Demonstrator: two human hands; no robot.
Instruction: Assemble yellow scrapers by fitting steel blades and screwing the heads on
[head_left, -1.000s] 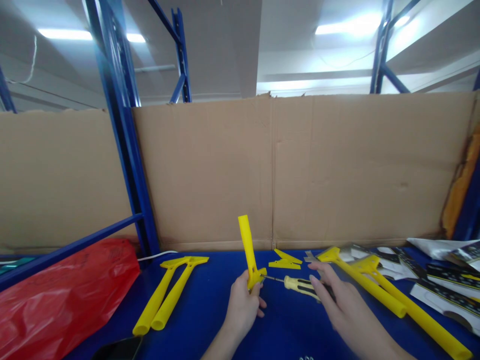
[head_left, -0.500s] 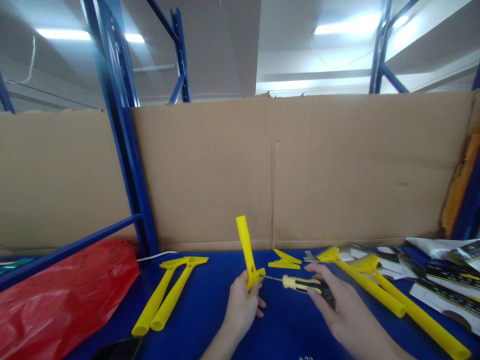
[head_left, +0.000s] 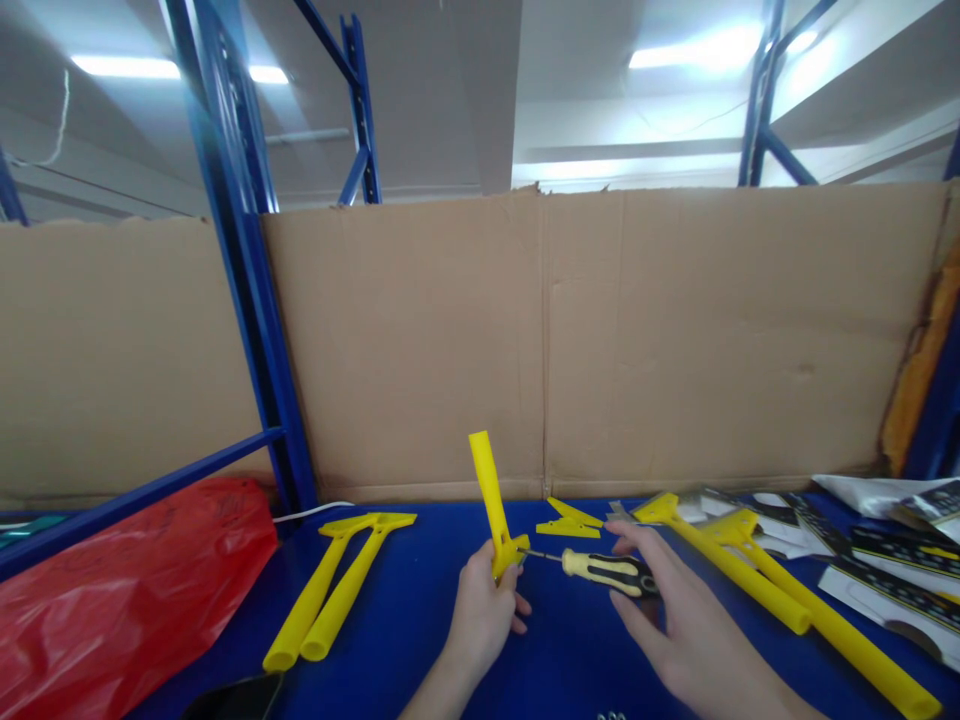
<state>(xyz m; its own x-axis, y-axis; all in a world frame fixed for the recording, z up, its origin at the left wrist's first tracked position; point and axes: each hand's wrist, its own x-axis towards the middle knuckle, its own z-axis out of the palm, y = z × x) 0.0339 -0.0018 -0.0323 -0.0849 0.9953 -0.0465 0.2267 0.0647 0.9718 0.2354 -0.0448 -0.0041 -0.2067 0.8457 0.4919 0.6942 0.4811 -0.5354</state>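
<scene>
Looking forward and down through the head camera, saw the left hand (head_left: 480,605) clamped on the head end of a yellow handle (head_left: 491,495), with thumb and fingers closed around it. Found this handle raised over the middle of the tabletop (head_left: 420,600), with its tube pointing up and leaning slightly toward the left edge. Saw a screwdriver (head_left: 600,568) nearly level, with its cream-and-black grip toward the right edge and its tip at the side of the yellow head. Made out the right hand (head_left: 675,610) around the grip's butt, with thumb and forefinger apart and the grip between them; could not tell any contact of the palm or hidden fingers.

Noted two small flat yellow pieces (head_left: 559,527) near the far edge. Spotted two more handles (head_left: 349,590) side by side toward the left edge, with heads toward the far edge, and another pair (head_left: 739,567) toward the right edge, near the right hand. Noticed black-and-white packaging (head_left: 892,585) heaped near the far right corner, a red bag (head_left: 150,570) along the left edge, and, toward the near edge, a dark flat object (head_left: 236,697) and small metal pieces (head_left: 611,716), both only partly in view. Saw cardboard (head_left: 450,350) standing along the far edge, next to a blue rack post (head_left: 259,330).
</scene>
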